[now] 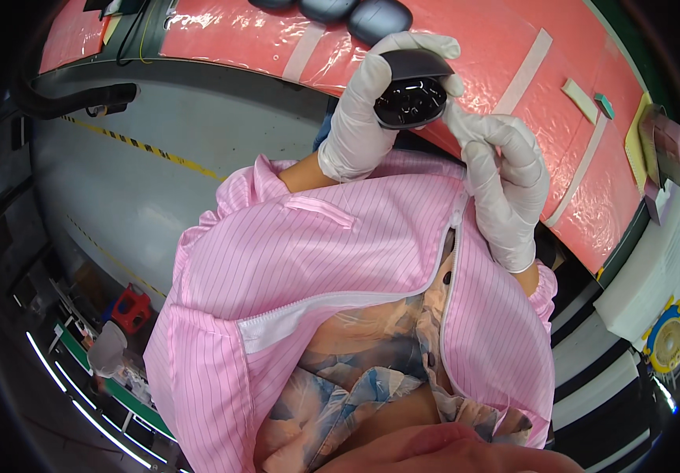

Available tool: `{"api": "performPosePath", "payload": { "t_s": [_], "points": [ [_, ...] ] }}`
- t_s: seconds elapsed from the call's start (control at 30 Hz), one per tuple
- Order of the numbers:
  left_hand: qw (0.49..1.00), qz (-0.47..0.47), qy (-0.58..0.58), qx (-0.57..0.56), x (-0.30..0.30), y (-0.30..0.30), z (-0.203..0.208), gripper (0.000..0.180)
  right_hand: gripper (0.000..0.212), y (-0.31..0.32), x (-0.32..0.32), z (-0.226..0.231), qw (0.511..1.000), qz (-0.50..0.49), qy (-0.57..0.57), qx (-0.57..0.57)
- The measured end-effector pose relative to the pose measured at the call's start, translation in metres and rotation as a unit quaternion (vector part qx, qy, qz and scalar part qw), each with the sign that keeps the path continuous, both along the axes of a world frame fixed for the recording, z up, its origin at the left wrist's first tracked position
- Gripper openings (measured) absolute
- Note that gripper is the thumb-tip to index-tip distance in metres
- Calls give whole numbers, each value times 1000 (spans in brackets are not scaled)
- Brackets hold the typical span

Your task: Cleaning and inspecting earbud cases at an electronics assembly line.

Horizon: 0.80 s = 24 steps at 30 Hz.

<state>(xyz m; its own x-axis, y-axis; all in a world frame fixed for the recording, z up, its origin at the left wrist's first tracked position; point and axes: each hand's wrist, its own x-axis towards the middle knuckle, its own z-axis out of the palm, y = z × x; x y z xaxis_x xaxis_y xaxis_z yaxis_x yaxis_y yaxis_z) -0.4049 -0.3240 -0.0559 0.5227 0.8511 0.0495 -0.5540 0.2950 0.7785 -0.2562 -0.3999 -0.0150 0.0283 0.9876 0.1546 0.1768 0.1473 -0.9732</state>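
An earbud charging case (412, 101), dark and glossy inside, is held up over the near edge of the work table with its lid raised. My left hand (358, 126), in a white glove, grips the case from the left, with fingers over the lid and a fingertip at its right side. My right hand (509, 177), also gloved in white, is closed in a pinch beside the case's right side. Whether anything small sits between its fingertips is hidden by the white glove. Beyond my left hand, several similar closed dark cases (380, 20) rest in a row.
Red, shiny sheeting (576, 47) covers the table, with pale tape strips (525, 71) on it. At the right lie a small green block (604, 106) and a yellow pad (635, 142). A black hose-like arm (80, 100) reaches in from the left. A blue-yellow fan (667, 337) stands lower right.
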Motion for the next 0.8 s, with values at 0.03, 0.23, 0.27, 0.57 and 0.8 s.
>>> {"api": "performPosePath", "payload": {
  "t_s": [0.03,0.23,0.27,0.57,0.8],
  "points": [
    [1000,7,17,11,0,0,1,67,24,1,-4,1,998,-28,-36,41],
    [997,52,33,45,8,-6,0,70,30,15,-13,5,857,-49,-468,209],
    [993,92,48,54,7,-7,2,73,30,14,1,3,878,-49,-451,154],
    [966,157,138,150,12,-5,-1,85,23,8,-21,-11,931,-41,-318,176],
    [979,156,-23,126,25,-15,-11,81,19,6,-27,14,947,-1,270,-174]
  ]
}}
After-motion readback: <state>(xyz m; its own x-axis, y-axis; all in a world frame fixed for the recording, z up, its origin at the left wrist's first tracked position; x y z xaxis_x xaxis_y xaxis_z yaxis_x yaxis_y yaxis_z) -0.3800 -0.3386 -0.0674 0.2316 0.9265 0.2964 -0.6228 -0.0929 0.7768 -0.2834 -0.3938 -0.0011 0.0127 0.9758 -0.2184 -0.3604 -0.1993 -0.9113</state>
